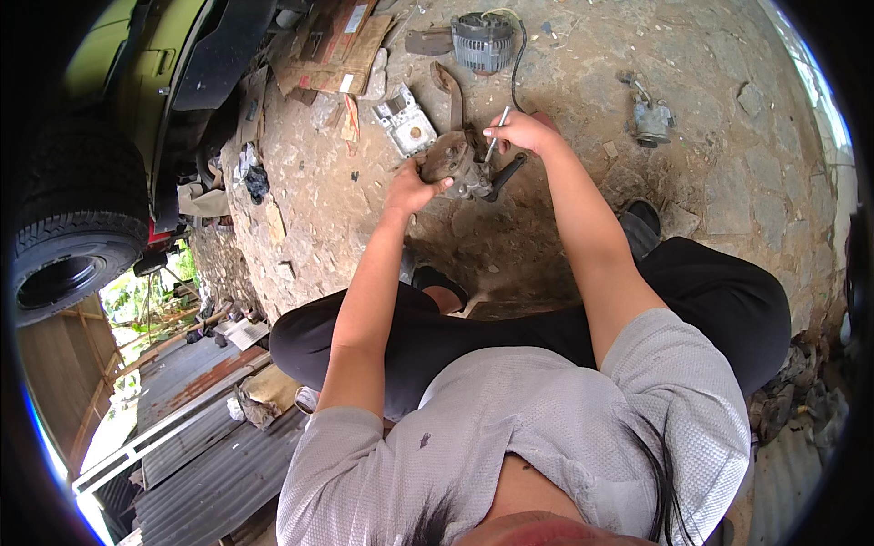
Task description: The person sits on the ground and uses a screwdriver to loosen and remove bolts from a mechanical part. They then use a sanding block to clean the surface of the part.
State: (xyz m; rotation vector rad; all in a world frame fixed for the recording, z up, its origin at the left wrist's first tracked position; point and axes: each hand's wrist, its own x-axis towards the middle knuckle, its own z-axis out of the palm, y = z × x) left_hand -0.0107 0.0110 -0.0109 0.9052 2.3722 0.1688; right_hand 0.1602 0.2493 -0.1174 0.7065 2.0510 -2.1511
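Observation:
My left hand [417, 189] is closed round the left side of a rounded, dirty metal vehicle part [448, 156], thumb on top. My right hand [523, 134] pinches a slim, pale rod-like tool [494, 138], its exact kind too small to tell. The rod slants down to the right side of the metal part. A black lever-like piece [506, 176] sticks out at the part's lower right; whether it is fixed there I cannot tell. Just beyond the part lies a rusty curved metal bar [453, 96], and left of that a silver metal housing [406, 123].
An alternator-like unit [482, 45] with a black cable lies at the far side. A small metal motor-like part [651, 121] sits to the right. Flattened cardboard [330, 50] lies far left, near a vehicle with a large tyre [77, 218]. The ground is uneven stone and dirt.

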